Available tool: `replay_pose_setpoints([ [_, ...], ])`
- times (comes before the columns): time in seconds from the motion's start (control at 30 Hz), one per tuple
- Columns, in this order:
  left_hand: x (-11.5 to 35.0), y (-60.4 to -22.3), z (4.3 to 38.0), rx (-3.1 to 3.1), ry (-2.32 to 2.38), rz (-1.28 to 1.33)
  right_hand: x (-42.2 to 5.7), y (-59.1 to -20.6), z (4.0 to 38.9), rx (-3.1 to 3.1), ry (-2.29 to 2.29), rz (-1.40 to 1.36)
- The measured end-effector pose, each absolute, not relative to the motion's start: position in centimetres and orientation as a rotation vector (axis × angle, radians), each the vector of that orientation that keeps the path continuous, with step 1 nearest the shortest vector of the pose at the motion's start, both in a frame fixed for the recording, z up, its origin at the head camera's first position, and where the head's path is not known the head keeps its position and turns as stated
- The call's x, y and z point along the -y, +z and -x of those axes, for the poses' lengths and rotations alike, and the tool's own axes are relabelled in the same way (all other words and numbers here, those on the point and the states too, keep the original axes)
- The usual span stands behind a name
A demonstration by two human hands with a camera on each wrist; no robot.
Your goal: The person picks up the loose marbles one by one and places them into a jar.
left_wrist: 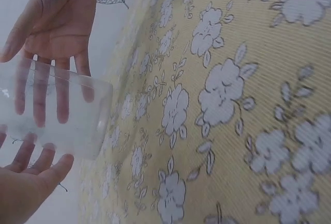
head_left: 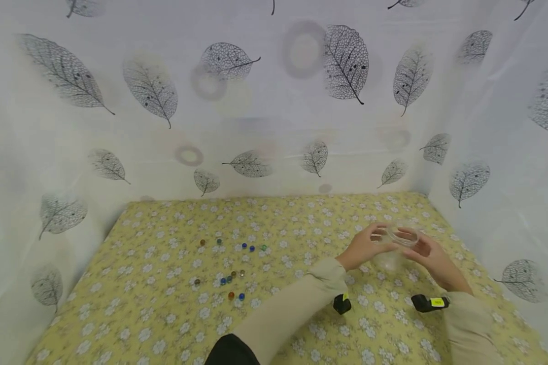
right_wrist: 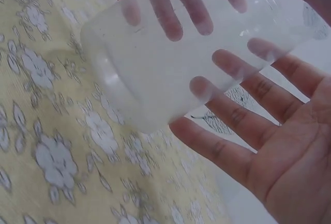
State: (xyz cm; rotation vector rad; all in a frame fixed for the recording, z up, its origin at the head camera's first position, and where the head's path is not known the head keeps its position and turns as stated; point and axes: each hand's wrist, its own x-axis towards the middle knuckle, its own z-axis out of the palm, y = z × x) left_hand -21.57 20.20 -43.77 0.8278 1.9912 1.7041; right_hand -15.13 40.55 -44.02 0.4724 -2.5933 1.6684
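Note:
A clear, see-through plastic jar [head_left: 389,261] is held between both hands near the right side of the cloth, its round open rim facing up. My left hand [head_left: 363,247] grips it from the left, fingers round its far side. From the right, my right hand [head_left: 434,258] grips it too, thumb on the near side. In the left wrist view, the fingers of the right hand [left_wrist: 57,32] show through the jar wall [left_wrist: 77,125]. The right wrist view shows the jar's base [right_wrist: 111,74] close to the cloth; whether it touches, I cannot tell.
Several glass marbles lie scattered left of the hands, among them a blue marble [head_left: 241,296], an orange marble [head_left: 231,295] and a green marble [head_left: 264,248]. A yellow flowered cloth [head_left: 164,304] covers the table. White leaf-print curtains [head_left: 265,111] enclose the back and sides.

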Motion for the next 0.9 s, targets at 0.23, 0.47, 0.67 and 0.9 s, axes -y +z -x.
replay_pose_setpoints([
  [0.23, -17.7, -43.0, 21.5, -1.978, 1.711, -0.766, -38.8, -43.7, 16.1, 2.639, 1.640, -0.509],
  [0.47, -14.9, -42.4, 21.4, -2.014, 1.689, -0.755, -36.4, -43.3, 16.8, 2.634, 1.640, -0.600],
  [0.67, -12.1, -41.9, 21.1, -2.049, 1.656, -0.748, -34.1, -43.1, 17.4, 2.603, 1.676, -0.688],
  [0.9, -8.9, -41.5, 21.2, -2.067, 1.612, -0.738, -31.3, -43.1, 18.2, 2.545, 1.753, -0.862],
])
